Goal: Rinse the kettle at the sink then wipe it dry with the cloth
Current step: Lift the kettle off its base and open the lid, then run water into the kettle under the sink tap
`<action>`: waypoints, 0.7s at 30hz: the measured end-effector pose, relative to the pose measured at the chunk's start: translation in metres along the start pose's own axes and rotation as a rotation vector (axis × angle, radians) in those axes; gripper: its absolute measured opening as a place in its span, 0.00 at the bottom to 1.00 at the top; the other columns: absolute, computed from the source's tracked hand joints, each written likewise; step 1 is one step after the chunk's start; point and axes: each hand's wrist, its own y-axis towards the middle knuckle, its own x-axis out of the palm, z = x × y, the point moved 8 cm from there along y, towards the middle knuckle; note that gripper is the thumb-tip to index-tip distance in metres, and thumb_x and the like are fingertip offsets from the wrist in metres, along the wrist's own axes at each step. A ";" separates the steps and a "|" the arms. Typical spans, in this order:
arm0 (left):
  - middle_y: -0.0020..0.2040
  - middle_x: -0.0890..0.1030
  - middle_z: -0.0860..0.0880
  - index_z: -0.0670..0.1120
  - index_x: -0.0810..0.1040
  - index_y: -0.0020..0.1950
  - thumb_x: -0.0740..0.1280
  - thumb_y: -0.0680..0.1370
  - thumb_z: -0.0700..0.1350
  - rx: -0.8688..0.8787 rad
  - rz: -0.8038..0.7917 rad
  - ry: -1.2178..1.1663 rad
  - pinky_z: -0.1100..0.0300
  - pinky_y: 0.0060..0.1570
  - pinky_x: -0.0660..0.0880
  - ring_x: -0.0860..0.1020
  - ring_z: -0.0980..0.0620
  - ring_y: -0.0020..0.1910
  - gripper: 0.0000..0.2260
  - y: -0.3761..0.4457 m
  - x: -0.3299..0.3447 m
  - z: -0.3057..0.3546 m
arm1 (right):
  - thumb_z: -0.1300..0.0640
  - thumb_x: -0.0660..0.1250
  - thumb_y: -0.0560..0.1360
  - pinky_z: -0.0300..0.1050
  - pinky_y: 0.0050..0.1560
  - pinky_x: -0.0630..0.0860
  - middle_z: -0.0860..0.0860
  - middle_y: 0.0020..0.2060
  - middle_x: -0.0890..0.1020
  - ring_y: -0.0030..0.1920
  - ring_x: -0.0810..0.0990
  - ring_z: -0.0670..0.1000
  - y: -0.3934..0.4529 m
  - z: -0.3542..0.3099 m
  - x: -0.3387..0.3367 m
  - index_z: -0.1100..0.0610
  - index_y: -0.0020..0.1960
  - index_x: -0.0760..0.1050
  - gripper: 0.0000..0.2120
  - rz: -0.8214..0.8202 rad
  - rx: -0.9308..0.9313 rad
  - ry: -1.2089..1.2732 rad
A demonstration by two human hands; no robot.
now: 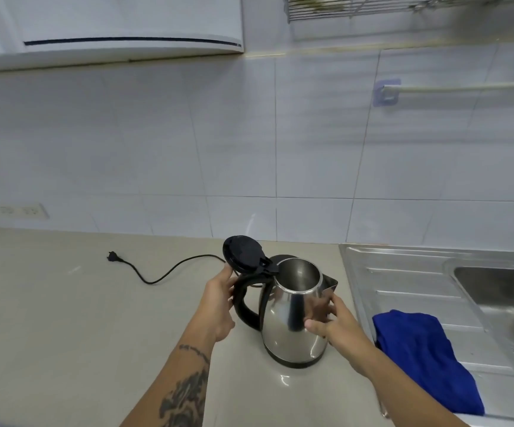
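A stainless steel kettle (289,322) with a black handle and base stands upright on the beige counter (80,318), its black lid (243,252) flipped open. My left hand (218,303) wraps the black handle, with fingers near the lid hinge. Against the kettle's right side, just under the spout, my right hand (332,325) presses on the steel body. A blue cloth (425,355) lies on the steel drainboard (403,278) to the right. The sink basin (511,300) is at the far right, partly cut off.
A black power cord with its plug (112,256) lies unplugged on the counter behind the kettle. A wall socket (23,210) sits at the back left. White tiles cover the wall, with a rail (465,87) and a wire rack above the sink.
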 end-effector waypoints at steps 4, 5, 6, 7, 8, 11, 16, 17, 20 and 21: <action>0.60 0.79 0.56 0.56 0.81 0.60 0.62 0.80 0.53 0.128 0.062 0.074 0.46 0.69 0.60 0.73 0.54 0.61 0.12 0.004 -0.007 -0.008 | 0.64 0.78 0.69 0.62 0.73 0.68 0.47 0.67 0.74 0.70 0.73 0.55 0.000 -0.001 0.002 0.42 0.77 0.61 0.45 0.013 0.045 0.013; 0.59 0.81 0.56 0.56 0.80 0.61 0.64 0.81 0.46 0.228 0.107 0.124 0.51 0.65 0.66 0.76 0.56 0.59 0.11 0.006 -0.011 -0.008 | 0.65 0.78 0.69 0.61 0.73 0.68 0.45 0.65 0.76 0.70 0.73 0.54 -0.001 -0.002 0.002 0.41 0.75 0.63 0.43 0.016 0.045 0.015; 0.57 0.82 0.55 0.56 0.80 0.61 0.65 0.80 0.41 0.325 0.154 0.185 0.55 0.62 0.70 0.77 0.57 0.57 0.13 0.006 -0.013 -0.009 | 0.65 0.78 0.70 0.61 0.73 0.68 0.43 0.62 0.77 0.68 0.74 0.53 -0.002 -0.004 0.002 0.40 0.71 0.66 0.38 0.010 0.041 0.012; 0.56 0.83 0.55 0.56 0.80 0.60 0.66 0.79 0.39 0.399 0.212 0.244 0.57 0.60 0.72 0.79 0.57 0.57 0.15 0.004 -0.014 -0.009 | 0.64 0.77 0.70 0.61 0.73 0.69 0.43 0.60 0.79 0.67 0.75 0.52 -0.004 -0.005 0.003 0.42 0.67 0.69 0.32 -0.003 0.039 0.001; 0.54 0.83 0.55 0.55 0.80 0.59 0.67 0.78 0.38 0.446 0.272 0.281 0.57 0.60 0.74 0.80 0.56 0.56 0.15 0.000 -0.016 -0.009 | 0.63 0.77 0.71 0.60 0.72 0.70 0.43 0.59 0.80 0.66 0.77 0.51 -0.005 -0.006 0.004 0.45 0.64 0.72 0.28 -0.016 0.035 -0.015; 0.50 0.84 0.56 0.52 0.81 0.58 0.70 0.76 0.39 0.503 0.374 0.300 0.54 0.59 0.77 0.80 0.57 0.52 0.12 -0.003 -0.017 -0.004 | 0.61 0.77 0.71 0.57 0.69 0.74 0.44 0.56 0.83 0.62 0.80 0.48 -0.011 -0.009 0.002 0.49 0.59 0.75 0.20 -0.013 0.005 -0.022; 0.50 0.84 0.56 0.53 0.82 0.58 0.70 0.75 0.42 0.597 0.380 0.257 0.58 0.54 0.77 0.81 0.59 0.50 0.12 -0.017 0.013 0.016 | 0.55 0.77 0.67 0.57 0.69 0.74 0.44 0.48 0.85 0.62 0.81 0.50 -0.032 -0.026 -0.029 0.47 0.50 0.75 0.16 0.071 -0.167 -0.005; 0.50 0.84 0.56 0.53 0.82 0.57 0.71 0.75 0.42 0.620 0.372 0.243 0.60 0.53 0.77 0.81 0.59 0.50 0.12 -0.022 0.023 0.020 | 0.54 0.77 0.66 0.57 0.68 0.74 0.44 0.49 0.85 0.62 0.80 0.50 -0.039 -0.032 -0.042 0.46 0.51 0.75 0.17 0.096 -0.217 -0.025; 0.50 0.84 0.57 0.55 0.82 0.57 0.71 0.75 0.43 0.659 0.322 0.187 0.63 0.50 0.78 0.82 0.60 0.49 0.12 -0.038 0.066 0.027 | 0.59 0.77 0.71 0.48 0.58 0.80 0.44 0.58 0.82 0.65 0.77 0.47 -0.059 -0.042 -0.079 0.39 0.64 0.71 0.28 0.116 -0.301 0.006; 0.49 0.85 0.57 0.55 0.82 0.56 0.71 0.75 0.44 0.666 0.306 0.177 0.63 0.50 0.78 0.82 0.60 0.49 0.11 -0.043 0.083 0.027 | 0.60 0.77 0.71 0.46 0.59 0.78 0.43 0.61 0.81 0.65 0.76 0.46 -0.065 -0.041 -0.092 0.36 0.69 0.67 0.34 0.120 -0.305 0.035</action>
